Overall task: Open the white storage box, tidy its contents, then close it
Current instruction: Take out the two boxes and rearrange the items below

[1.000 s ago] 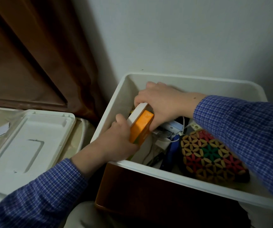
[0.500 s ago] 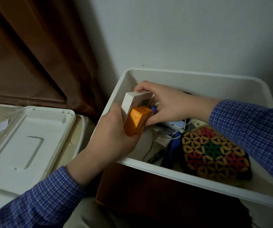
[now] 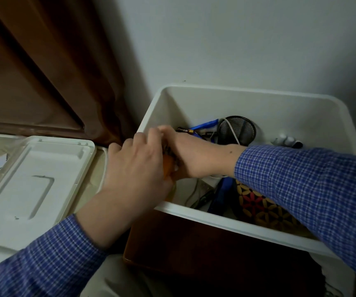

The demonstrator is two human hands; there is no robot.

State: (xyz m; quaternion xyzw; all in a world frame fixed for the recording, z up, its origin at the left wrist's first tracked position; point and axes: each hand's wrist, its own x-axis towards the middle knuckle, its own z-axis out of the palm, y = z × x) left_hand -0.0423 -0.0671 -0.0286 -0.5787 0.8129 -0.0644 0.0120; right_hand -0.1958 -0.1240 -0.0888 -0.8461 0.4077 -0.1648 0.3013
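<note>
The white storage box (image 3: 258,103) stands open against the wall. My left hand (image 3: 136,168) and my right hand (image 3: 194,155) meet at its left wall, and both grip a small orange and white box (image 3: 168,168) between them. Only an orange sliver of that box shows between my palms. Inside lie a black mesh cup (image 3: 237,130) on its side, a blue item (image 3: 207,124), cables and a colourful beaded mat (image 3: 258,206), which my right sleeve partly covers.
The box's white lid (image 3: 33,185) lies upside down on the surface to the left. A brown curtain (image 3: 44,61) hangs behind it. A dark wooden top (image 3: 194,249) carries the storage box. Small white objects (image 3: 286,139) sit in its far right corner.
Both hands have moved left and up with the orange box, close against the storage box's left wall. My left hand now covers most of it. The mesh cup has come into view.
</note>
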